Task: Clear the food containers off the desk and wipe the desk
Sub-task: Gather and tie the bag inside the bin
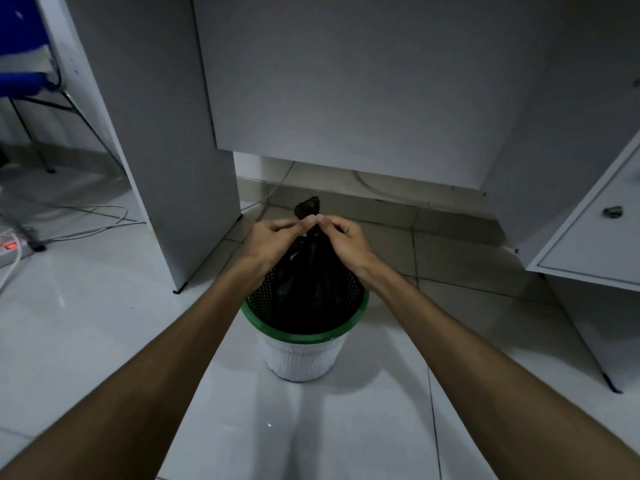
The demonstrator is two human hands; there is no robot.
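Observation:
A black bin bag (311, 282) sits in a white perforated waste bin (301, 358) with a green rim, standing on the tiled floor under the desk. The bag's neck is gathered into a bunch that sticks up above my fingers. My left hand (273, 237) and my right hand (341, 239) meet at the neck, both pinching it just below the bunched top. No food containers are visible; what lies inside the bag is hidden.
White desk panels (166, 133) rise to the left and behind the bin. A drawer unit (595, 230) stands at the right. Cables and a power strip (10, 247) lie on the floor at left, near a blue chair (24, 81).

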